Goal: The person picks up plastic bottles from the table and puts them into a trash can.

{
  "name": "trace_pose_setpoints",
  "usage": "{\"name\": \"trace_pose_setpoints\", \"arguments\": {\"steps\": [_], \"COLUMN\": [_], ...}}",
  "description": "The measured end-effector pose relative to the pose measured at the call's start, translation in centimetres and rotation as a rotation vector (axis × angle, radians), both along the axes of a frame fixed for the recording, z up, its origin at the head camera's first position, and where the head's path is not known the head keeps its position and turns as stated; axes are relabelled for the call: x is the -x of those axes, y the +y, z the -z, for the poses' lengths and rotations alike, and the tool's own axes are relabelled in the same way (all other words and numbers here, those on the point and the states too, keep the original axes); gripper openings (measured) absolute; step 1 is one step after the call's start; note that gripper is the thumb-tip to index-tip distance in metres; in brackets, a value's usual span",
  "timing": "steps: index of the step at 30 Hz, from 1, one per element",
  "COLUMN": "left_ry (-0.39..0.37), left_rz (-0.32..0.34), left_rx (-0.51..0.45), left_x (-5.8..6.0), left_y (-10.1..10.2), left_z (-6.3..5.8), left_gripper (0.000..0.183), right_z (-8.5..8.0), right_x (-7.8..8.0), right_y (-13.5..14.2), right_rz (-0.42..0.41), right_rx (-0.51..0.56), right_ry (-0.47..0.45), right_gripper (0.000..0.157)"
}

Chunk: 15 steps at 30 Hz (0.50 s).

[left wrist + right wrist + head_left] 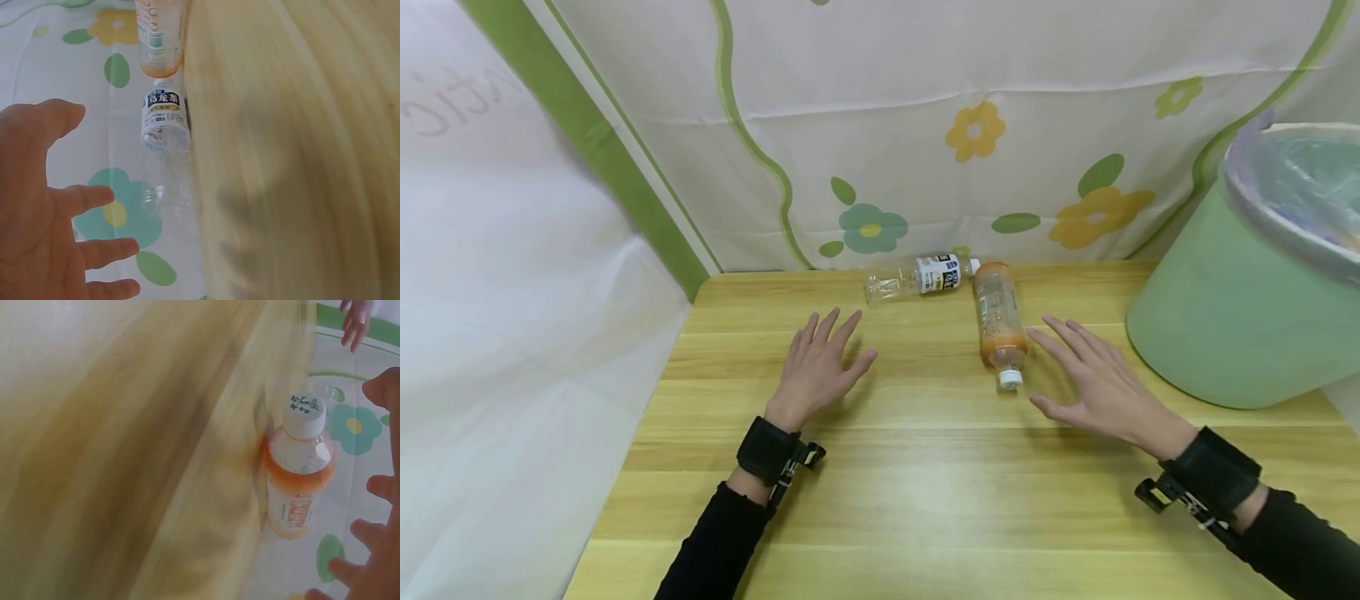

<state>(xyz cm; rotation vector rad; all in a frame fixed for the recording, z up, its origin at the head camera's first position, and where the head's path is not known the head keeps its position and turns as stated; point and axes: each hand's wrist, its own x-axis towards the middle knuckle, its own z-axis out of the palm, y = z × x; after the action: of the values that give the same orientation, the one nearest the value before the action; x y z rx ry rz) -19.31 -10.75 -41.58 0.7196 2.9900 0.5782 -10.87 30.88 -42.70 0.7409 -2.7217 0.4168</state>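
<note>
Two plastic bottles lie on their sides at the back of the wooden table. The clear bottle (pixel 895 282) has a white and dark label and a white cap, which points right toward the base of the other. That orange-tinted bottle (pixel 998 317) lies with its white cap toward the front. My left hand (pixel 812 371) is spread over the table, left of and in front of the clear bottle, holding nothing. My right hand (pixel 1093 383), fingers apart and thumb out, is just right of the orange-tinted bottle (pixel 297 481), also holding nothing.
A green bin (pixel 1232 283) with a plastic liner stands at the right of the table (pixel 880 500). A white curtain (pixel 880 108) with printed flowers hangs along the back edge, and white cloth (pixel 512 333) covers the left side. Black straps with small cameras sit on both wrists.
</note>
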Motion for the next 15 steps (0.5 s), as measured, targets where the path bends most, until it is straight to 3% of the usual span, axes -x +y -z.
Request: {"name": "trace_pose_setpoints", "arguments": {"steps": [15], "left_ry": [0.049], "left_rz": [0.038], "left_rx": [0.02], "left_x": [1.8], "left_y": [2.1], "left_z": [-1.0], "left_gripper": [0.078], "right_z": [0.8], "right_x": [-1.0], "right_y": [-0.4], "right_rz": [0.018], "right_rx": [0.011], "right_ry": [-0.029], "right_gripper": [0.09]}}
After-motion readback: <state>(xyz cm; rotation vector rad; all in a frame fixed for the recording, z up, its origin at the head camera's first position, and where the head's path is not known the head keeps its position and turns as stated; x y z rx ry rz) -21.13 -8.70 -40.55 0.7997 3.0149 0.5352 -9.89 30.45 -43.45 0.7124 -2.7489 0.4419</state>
